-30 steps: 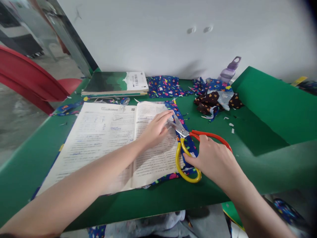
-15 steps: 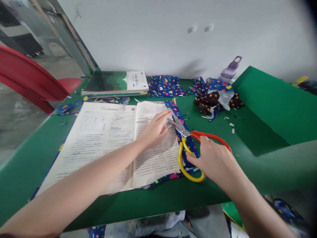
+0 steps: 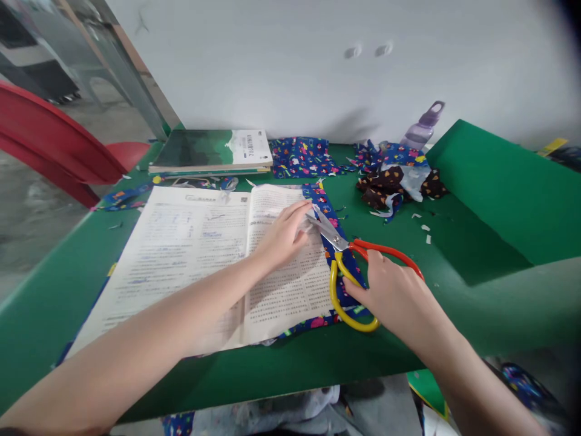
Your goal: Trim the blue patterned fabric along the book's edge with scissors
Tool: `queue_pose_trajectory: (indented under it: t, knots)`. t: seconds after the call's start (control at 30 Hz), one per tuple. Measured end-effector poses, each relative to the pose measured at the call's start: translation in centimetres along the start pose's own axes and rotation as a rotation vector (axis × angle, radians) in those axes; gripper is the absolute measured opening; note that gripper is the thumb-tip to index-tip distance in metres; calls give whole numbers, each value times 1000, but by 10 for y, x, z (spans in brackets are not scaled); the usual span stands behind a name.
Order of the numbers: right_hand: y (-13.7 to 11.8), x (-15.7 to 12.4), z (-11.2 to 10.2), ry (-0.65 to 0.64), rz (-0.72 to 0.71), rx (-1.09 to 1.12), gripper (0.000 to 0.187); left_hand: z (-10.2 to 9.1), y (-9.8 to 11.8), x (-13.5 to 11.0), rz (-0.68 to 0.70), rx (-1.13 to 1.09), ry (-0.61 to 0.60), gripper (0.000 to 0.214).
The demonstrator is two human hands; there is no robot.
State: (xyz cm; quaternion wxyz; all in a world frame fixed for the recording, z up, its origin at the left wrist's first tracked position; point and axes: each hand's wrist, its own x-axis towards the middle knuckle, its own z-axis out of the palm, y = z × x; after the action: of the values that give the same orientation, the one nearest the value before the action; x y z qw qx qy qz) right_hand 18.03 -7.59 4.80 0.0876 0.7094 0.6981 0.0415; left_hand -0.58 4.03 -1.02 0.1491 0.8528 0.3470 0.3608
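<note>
An open book (image 3: pixel 181 266) with printed pages lies on the green table, over a dark blue patterned cloth (image 3: pixel 324 200) that shows along its right and lower edges. My left hand (image 3: pixel 285 233) rests on the right page, fingers stretched toward the cloth edge and thumb apart. Large scissors (image 3: pixel 338 239) with one red and one yellow handle are in my right hand (image 3: pixel 394 287). Their blades are spread and point up-left, the tips close to my left fingers. A greyish, see-through patch beside those fingers is too unclear to name.
Stacked books (image 3: pixel 213 151) and a blue patterned cloth piece (image 3: pixel 302 157) lie along the white wall. Crumpled cloth scraps (image 3: pixel 394 175) sit near a purple bottle (image 3: pixel 422 127). A green panel (image 3: pixel 503 181) rises at right; a red chair (image 3: pixel 40 139) stands left.
The scissor handles have come slightly closer together, the yellow one shifting a little right. My left hand and the book stay almost where they were.
</note>
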Motion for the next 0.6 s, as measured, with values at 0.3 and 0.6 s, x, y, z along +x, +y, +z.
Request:
queue_pose_trajectory:
  t: [0.3,0.6]
  knots:
    - [2,-1,-1,18,-38,-39,39,3,-1,-1,-70,61,-10,55]
    - [4,-2,2,40,-75,-78,39,5,-4,-3,-151,173,-36,53]
